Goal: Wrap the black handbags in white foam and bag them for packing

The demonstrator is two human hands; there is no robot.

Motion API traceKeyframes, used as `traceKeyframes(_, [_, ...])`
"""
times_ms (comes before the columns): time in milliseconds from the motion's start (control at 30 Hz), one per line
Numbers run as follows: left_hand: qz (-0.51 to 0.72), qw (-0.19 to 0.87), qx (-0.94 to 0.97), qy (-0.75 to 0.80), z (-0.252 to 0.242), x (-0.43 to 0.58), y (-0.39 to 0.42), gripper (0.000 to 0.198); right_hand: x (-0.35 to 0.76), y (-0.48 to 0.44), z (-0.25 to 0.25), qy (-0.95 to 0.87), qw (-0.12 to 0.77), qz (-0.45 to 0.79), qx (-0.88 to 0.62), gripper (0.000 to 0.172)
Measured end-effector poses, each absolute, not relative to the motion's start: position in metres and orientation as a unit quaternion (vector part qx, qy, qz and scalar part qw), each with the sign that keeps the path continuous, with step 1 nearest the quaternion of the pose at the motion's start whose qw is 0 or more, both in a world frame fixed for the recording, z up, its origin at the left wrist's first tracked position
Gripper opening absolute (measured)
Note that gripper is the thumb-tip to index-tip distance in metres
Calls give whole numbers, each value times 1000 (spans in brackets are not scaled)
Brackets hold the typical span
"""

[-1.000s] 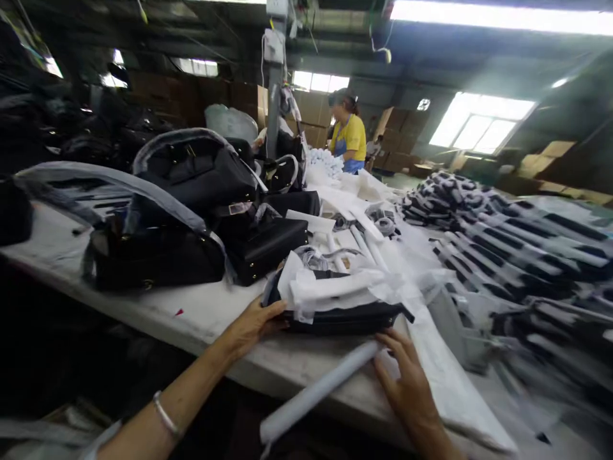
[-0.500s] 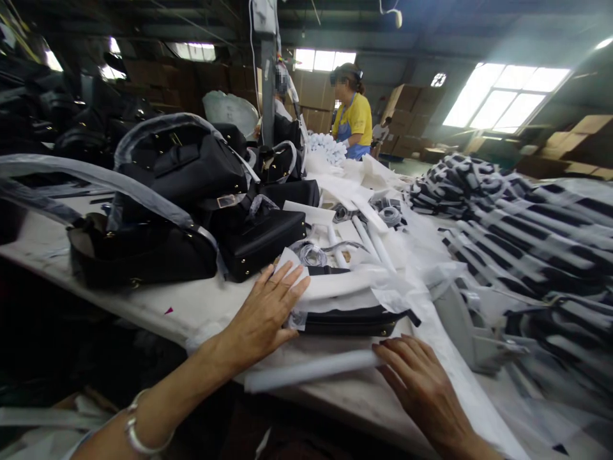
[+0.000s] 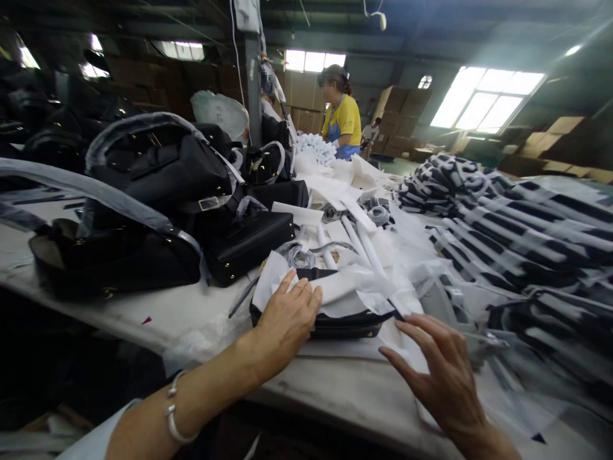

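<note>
Lying flat with fingers stretched out, my left hand (image 3: 288, 316) presses on white wrapping paper (image 3: 272, 271) over a black handbag (image 3: 352, 327). The bag lies on its side, and much of it is hidden by the paper. My right hand (image 3: 438, 361) is at the bag's right end, thumb and fingers apart, with nothing seen between them. Its fingertips are close to the tip of a dark strap (image 3: 398, 315); I cannot tell whether they touch it. A thin white sheet (image 3: 345, 349) shows under the bag's front edge.
Finished-looking black handbags (image 3: 253, 239) with wrapped handles are piled on the left. Coiled grey cords (image 3: 301, 257) and white foam tubes (image 3: 368, 246) lie behind the bag. Wrapped black-and-white pieces (image 3: 522, 236) are heaped at right. A person in yellow (image 3: 347, 121) stands beyond the table (image 3: 306, 383).
My right hand has left the white tube at the table's front and moved up to the bag's end. That tube no longer shows there. My left hand has shifted onto the paper over the bag.
</note>
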State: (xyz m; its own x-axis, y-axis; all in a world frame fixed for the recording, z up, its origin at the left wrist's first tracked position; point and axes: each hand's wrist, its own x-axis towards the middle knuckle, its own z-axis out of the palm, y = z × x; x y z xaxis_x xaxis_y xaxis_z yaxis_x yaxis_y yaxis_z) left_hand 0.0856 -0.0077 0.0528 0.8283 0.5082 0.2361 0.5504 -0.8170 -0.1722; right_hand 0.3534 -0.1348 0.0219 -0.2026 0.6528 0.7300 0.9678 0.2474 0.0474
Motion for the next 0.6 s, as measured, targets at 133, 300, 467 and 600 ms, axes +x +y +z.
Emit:
traceKeyframes(133, [-120,155,-942,-273,44,87,-10,42,332,-97,73,-815,183,-214,-506,97])
traceKeyframes(300, [-147,169,-941,-254,40,84,-11,34,340,-46,77,-861,37,-82,-500,115])
traceKeyframes(467, [-162,120,-944,-262,30,73,-11,43,355,-50,36,-878,63,-49,-473,75])
traceKeyframes(600, [-236,121,-930,-256,5,68,-8,30,350,-68,3,-857,138,-115,-484,51])
